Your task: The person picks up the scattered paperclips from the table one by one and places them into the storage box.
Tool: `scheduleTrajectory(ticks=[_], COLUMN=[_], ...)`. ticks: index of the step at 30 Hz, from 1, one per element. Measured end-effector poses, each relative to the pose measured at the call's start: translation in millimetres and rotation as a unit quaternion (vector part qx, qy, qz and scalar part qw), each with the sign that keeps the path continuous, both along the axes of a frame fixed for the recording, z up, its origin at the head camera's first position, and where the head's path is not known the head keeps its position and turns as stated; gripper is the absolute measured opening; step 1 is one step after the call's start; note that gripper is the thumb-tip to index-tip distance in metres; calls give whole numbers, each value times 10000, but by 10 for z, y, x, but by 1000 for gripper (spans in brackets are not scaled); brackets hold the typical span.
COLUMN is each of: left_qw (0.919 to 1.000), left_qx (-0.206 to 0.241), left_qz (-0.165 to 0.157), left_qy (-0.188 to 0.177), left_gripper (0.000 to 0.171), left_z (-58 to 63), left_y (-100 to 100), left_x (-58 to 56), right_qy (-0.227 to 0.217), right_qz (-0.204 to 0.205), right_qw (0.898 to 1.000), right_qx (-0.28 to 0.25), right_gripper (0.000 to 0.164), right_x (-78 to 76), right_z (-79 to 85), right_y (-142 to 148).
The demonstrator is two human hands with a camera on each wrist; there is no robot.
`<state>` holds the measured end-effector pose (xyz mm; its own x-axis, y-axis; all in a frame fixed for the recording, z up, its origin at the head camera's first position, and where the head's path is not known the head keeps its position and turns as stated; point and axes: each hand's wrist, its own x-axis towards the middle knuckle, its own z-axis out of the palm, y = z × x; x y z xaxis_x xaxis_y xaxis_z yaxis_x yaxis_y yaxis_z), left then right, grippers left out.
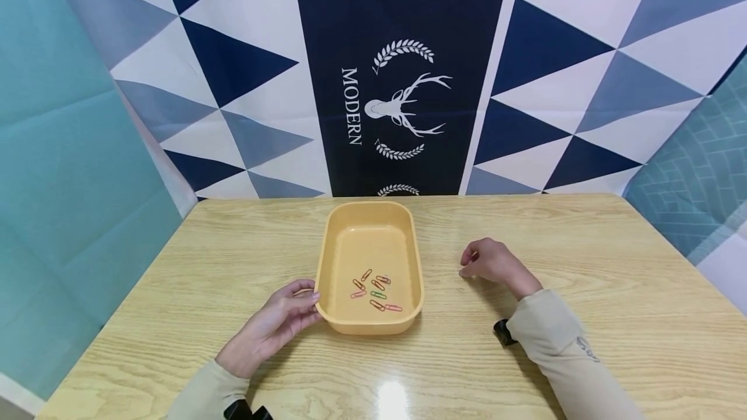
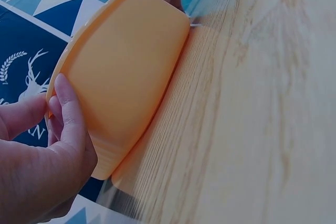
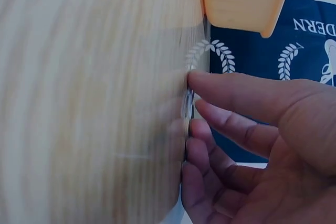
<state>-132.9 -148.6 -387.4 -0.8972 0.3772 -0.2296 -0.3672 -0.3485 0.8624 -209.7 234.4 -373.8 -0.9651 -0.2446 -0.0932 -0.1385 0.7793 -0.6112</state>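
A yellow-orange plastic tray (image 1: 369, 248) stands lengthwise in the middle of the wooden table. Several paper clips lie loose near its front end, among them a green paper clip (image 1: 379, 295), a pink paper clip (image 1: 393, 308) and orange-brown ones. My left hand (image 1: 277, 323) pinches the tray's left rim, thumb on one side and fingers on the outer wall (image 2: 126, 61). To the right of the tray, my right hand (image 1: 496, 264) is low with its fingertips at the tabletop. In the right wrist view, its thumb and bent fingers stand apart; I see nothing clearly held.
The wooden table (image 1: 245, 238) reaches back to a patterned cloth (image 1: 403, 31) with a deer head and triangles. A teal cloth (image 1: 76, 167) hangs at the left. Dark wrist devices show at both sleeves. Light glares off the table's front.
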Motion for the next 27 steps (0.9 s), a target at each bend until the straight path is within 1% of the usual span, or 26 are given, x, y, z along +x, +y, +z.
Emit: scheduleTrajectory(ticks=[2,3,5,10,14,18,22,24,27], left_qw=[10000,10000,10000,10000,10000,10000,10000,10000,10000], left_qx=[-17,-26,-43,-73,-34,21,24,21,6], left_qz=[3,0,-8,-8,4,10,13,-13,-7], left_qy=[20,22,26,32,-7,-37,-21,-20,-42], left_gripper=[36,36,35,34,34,34,33,34,36], left_z=[1,1,-1,7,13,15,19,19,19], left_y=[2,2,2,6,7,7,8,4,-2], left_x=[0,-1,-1,3,8,7,5,5,4], right_qy=[88,64,213,404,327,350,299,242,44], right_qz=[105,106,185,213,158,212,284,287,207], right_qw=[9999,9999,9995,9984,9987,9988,9988,9990,9997], right_qx=[58,57,151,347,348,267,252,229,98], right_gripper=[10,8,4,6,7,7,4,3,2], right_x=[4,6,14,21,31,47,37,33,44], right_z=[5,10,13,9,9,18,11,14,39], right_y=[8,11,13,8,-3,1,31,44,52])
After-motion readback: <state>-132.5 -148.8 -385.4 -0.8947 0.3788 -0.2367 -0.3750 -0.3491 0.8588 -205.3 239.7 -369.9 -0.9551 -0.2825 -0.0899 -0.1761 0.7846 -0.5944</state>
